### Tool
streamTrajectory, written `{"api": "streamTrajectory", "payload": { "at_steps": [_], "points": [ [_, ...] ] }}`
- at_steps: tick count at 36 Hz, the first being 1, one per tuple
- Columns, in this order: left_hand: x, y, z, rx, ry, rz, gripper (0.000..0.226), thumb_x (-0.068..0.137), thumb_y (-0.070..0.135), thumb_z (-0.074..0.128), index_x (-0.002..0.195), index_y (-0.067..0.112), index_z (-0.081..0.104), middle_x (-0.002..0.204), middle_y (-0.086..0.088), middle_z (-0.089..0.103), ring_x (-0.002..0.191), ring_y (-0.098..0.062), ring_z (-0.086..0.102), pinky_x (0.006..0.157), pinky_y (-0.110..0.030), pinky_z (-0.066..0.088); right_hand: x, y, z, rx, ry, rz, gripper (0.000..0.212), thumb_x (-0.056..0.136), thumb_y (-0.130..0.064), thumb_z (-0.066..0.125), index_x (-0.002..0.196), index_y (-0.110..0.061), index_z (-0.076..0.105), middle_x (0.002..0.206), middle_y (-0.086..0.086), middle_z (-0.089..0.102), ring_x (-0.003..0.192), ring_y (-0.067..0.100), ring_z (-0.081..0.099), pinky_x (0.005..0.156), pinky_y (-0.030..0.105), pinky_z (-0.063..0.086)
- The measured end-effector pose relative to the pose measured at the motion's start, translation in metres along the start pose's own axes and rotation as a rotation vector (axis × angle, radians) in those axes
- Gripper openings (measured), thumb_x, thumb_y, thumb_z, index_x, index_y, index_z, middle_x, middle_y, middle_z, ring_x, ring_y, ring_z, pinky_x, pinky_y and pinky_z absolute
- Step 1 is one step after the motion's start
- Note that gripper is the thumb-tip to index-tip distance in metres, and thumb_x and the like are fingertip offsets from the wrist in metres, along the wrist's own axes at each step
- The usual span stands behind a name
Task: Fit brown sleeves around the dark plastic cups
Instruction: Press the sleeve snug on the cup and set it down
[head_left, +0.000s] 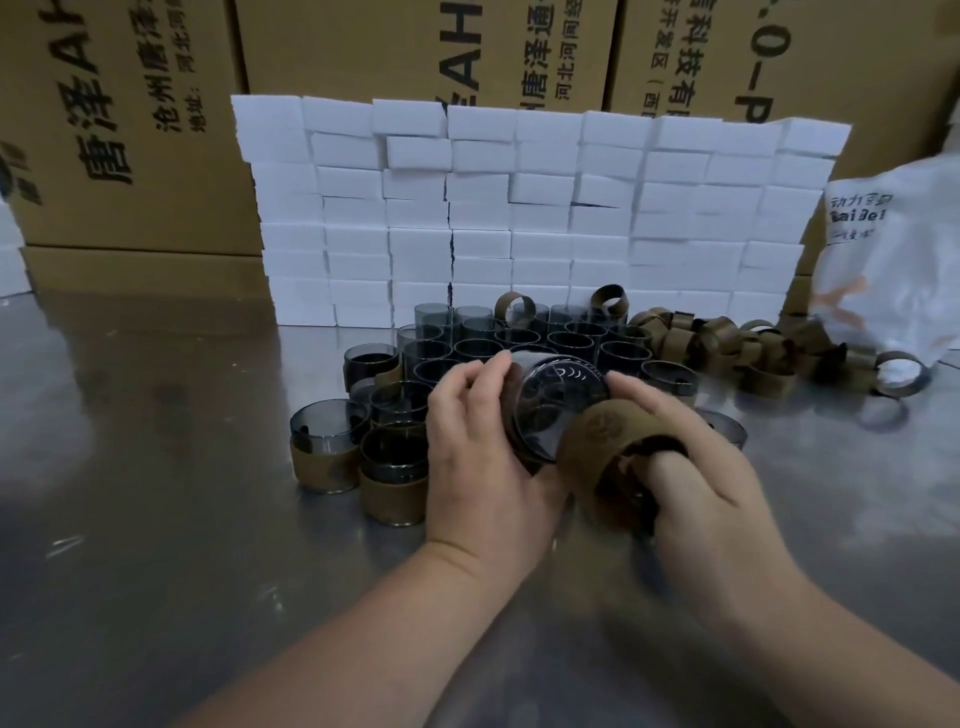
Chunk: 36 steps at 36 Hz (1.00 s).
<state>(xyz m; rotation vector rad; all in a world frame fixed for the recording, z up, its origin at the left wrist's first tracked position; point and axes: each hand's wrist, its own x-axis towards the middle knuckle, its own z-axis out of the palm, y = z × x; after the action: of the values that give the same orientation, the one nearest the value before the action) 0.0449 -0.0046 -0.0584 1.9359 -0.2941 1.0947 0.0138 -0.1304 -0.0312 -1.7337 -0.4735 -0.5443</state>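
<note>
Dark plastic cup (548, 410) is up off the table, tipped on its side with its round base facing the camera. The left hand (478, 462) has it, fingers curled round the cup's wall from the left and thumb on top. Over on the other side, the right hand (711, 473) holds a brown sleeve (602, 436): fingers are tucked inside the loop, thumb on the outside by the cup's base. The sleeve sits right against the lower right edge of that base. It looks to be touching, though motion blur makes it hard to say whether it has gone over the rim.

Behind the hands, a tight cluster of bare cups (519, 340) stands mouth-up on the shiny metal table (156, 467). To the left, several sleeved cups (324, 460) stand together, their brown bands low on their walls. To the right, a heap of loose sleeves (727, 343) trails towards a white plastic bag (893, 249). At the back there is a wall of white foam blocks (519, 208), with printed cardboard boxes (130, 130) stacked behind it.
</note>
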Motion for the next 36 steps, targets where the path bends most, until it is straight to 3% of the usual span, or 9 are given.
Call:
{"api": "streamTrajectory", "payload": {
  "at_steps": [5, 10, 15, 19, 23, 26, 29, 32, 36],
  "points": [
    [0.000, 0.003, 0.002, 0.034, 0.046, -0.025, 0.075, 0.063, 0.030, 0.071, 0.131, 0.009, 0.047, 0.117, 0.002, 0.026, 0.110, -0.014, 0.032, 0.100, -0.031, 0.027, 0.001, 0.004, -0.003, -0.008, 0.089, 0.013, 0.034, 0.065, -0.014, 0.038, 0.079, -0.041, 0.053, 0.074, -0.019, 0.061, 0.063, -0.004, 0.050, 0.052, 0.012, 0.041],
    [-0.001, 0.001, 0.003, 0.064, 0.048, -0.008, 0.079, 0.061, 0.022, 0.082, 0.131, 0.009, 0.047, 0.115, 0.002, 0.025, 0.113, -0.027, 0.042, 0.098, -0.035, 0.028, 0.003, 0.003, -0.005, -0.016, 0.138, 0.018, 0.028, 0.066, -0.018, 0.041, 0.073, -0.044, 0.047, 0.068, -0.022, 0.056, 0.055, -0.003, 0.046, 0.045, 0.011, 0.037],
    [-0.001, 0.001, 0.003, 0.063, 0.036, 0.016, 0.083, 0.059, 0.016, 0.084, 0.131, 0.004, 0.045, 0.116, -0.001, 0.026, 0.110, -0.018, 0.034, 0.099, -0.035, 0.029, 0.004, 0.004, -0.001, 0.112, 0.080, 0.096, 0.032, 0.073, -0.010, 0.043, 0.089, -0.037, 0.046, 0.072, -0.027, 0.060, 0.065, -0.007, 0.055, 0.060, 0.020, 0.050],
    [-0.002, 0.002, 0.001, 0.076, 0.043, 0.050, 0.080, 0.060, 0.011, 0.082, 0.130, 0.001, 0.045, 0.117, -0.003, 0.027, 0.110, -0.014, 0.031, 0.099, -0.037, 0.032, -0.001, 0.000, 0.003, 0.048, -0.004, 0.091, 0.027, 0.080, -0.025, 0.042, 0.093, -0.043, 0.057, 0.087, -0.022, 0.063, 0.079, -0.013, 0.055, 0.064, 0.003, 0.041],
    [-0.002, 0.003, 0.000, 0.115, 0.038, 0.095, 0.084, 0.056, 0.010, 0.084, 0.129, -0.001, 0.044, 0.119, -0.011, 0.038, 0.110, -0.016, 0.036, 0.099, -0.036, 0.033, -0.003, 0.002, 0.006, -0.025, -0.063, 0.149, 0.043, 0.094, -0.019, 0.040, 0.130, -0.041, 0.042, 0.129, -0.024, 0.047, 0.113, -0.021, 0.039, 0.094, 0.001, 0.031],
    [-0.002, 0.004, -0.001, 0.112, 0.036, 0.108, 0.082, 0.057, 0.009, 0.083, 0.128, -0.005, 0.044, 0.121, -0.021, 0.044, 0.112, -0.021, 0.036, 0.101, -0.032, 0.034, -0.002, 0.004, 0.007, 0.000, -0.055, 0.130, 0.048, 0.096, -0.014, 0.040, 0.135, -0.041, 0.036, 0.116, -0.041, 0.048, 0.107, -0.033, 0.033, 0.088, -0.006, 0.030],
    [-0.001, 0.008, -0.003, 0.125, 0.055, 0.108, 0.070, 0.068, 0.020, 0.070, 0.128, -0.006, 0.043, 0.122, -0.022, 0.048, 0.114, -0.022, 0.036, 0.100, -0.036, 0.035, -0.001, 0.007, 0.006, 0.064, -0.067, 0.137, 0.046, 0.098, -0.014, 0.038, 0.134, -0.043, 0.038, 0.080, -0.032, 0.066, 0.099, -0.015, 0.052, 0.085, 0.016, 0.046],
    [0.000, 0.013, -0.005, 0.154, 0.061, 0.108, 0.067, 0.070, 0.029, 0.060, 0.126, -0.003, 0.045, 0.124, -0.019, 0.053, 0.113, -0.019, 0.038, 0.097, -0.040, 0.029, -0.002, 0.009, 0.006, 0.123, -0.055, 0.160, 0.043, 0.096, -0.022, 0.040, 0.136, -0.039, 0.044, 0.080, -0.007, 0.071, 0.090, 0.016, 0.067, 0.082, 0.040, 0.052],
    [0.000, 0.014, -0.007, 0.065, -0.011, 0.093, 0.077, 0.062, 0.016, 0.079, 0.127, -0.004, 0.045, 0.125, -0.016, 0.048, 0.117, -0.017, 0.037, 0.101, -0.025, 0.032, -0.002, 0.009, 0.006, 0.190, -0.013, 0.165, 0.037, 0.089, -0.028, 0.042, 0.120, -0.040, 0.058, 0.094, -0.022, 0.070, 0.085, -0.005, 0.065, 0.062, 0.013, 0.052]
  ]
}}
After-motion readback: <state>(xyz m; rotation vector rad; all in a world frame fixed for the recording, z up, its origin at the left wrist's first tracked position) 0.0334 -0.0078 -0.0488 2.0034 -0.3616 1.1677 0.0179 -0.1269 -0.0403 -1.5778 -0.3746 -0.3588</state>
